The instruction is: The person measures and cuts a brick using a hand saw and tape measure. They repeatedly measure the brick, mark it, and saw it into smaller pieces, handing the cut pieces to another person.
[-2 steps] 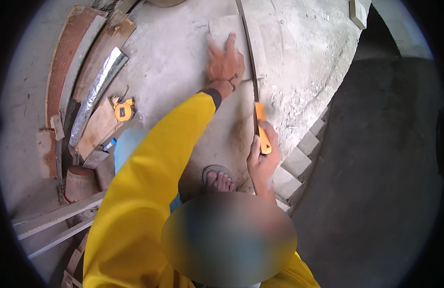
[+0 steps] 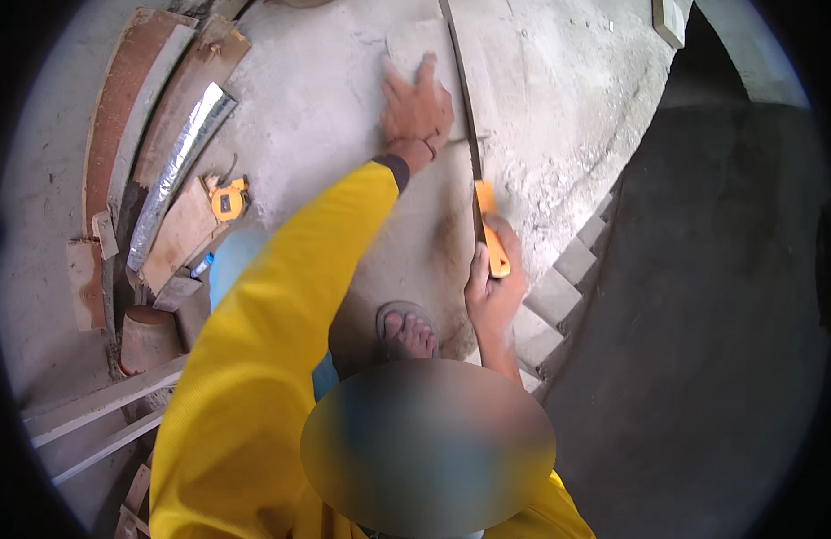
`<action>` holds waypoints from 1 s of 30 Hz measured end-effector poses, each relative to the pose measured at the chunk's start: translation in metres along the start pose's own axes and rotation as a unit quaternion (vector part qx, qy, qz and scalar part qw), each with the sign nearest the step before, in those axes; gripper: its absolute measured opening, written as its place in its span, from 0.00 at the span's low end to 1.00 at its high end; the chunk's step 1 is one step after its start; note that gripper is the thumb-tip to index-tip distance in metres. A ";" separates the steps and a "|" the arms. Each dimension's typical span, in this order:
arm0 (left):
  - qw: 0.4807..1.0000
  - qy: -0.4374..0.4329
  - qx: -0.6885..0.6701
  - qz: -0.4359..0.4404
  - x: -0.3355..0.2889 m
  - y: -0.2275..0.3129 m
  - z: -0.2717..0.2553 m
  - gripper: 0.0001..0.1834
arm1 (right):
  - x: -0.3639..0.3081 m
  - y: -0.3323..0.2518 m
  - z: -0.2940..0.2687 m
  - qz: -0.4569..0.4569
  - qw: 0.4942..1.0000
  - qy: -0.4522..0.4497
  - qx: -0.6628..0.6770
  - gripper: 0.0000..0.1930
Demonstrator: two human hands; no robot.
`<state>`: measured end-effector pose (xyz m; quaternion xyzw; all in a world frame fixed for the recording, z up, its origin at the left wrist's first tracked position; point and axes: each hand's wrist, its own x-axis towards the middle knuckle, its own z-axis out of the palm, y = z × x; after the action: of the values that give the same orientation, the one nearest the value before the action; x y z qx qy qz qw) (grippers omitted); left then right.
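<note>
My left hand lies with fingers spread on a pale, flat slab, pressing on it and gripping nothing. In my right hand, closed nearer to me, is an orange-handled tool. A long, narrow dark strip runs forward from beside the handle, along the right side of the slab. It looks like a saw blade seen nearly edge-on, but I cannot tell whether it joins the handle. My fingers hide part of the handle.
Left of me lie curved wooden boards, a foil-wrapped strip and a yellow tape measure. An upturned clay-coloured pot stands near white bars. Pale blocks line the ledge on the right, above a dark lower surface.
The whole view has shifted slightly. My right hand and the orange handle sit a little farther forward; my left hand stays on the slab.
</note>
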<state>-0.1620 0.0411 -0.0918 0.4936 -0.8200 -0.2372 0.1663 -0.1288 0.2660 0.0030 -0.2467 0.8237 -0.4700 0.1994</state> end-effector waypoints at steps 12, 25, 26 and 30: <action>0.999 -0.004 0.047 0.004 0.016 0.008 0.009 0.29 | 0.019 0.012 0.001 -0.009 1.000 0.015 0.016 0.19; 0.996 -0.015 0.087 0.018 0.014 0.006 0.007 0.30 | -0.009 0.019 -0.021 -0.046 0.998 0.024 -0.022 0.18; 0.996 -0.020 0.080 0.028 0.012 0.016 0.013 0.30 | 0.033 0.019 0.005 -0.005 0.998 0.053 0.023 0.17; 0.996 -0.021 0.091 0.005 0.018 0.013 -0.009 0.30 | 0.034 0.001 -0.003 0.005 1.000 -0.021 0.007 0.18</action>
<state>-0.1754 0.0284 -0.0768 0.4975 -0.8440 -0.1708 0.1045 -0.1580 0.2479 0.0002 -0.2508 0.8171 -0.4698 0.2208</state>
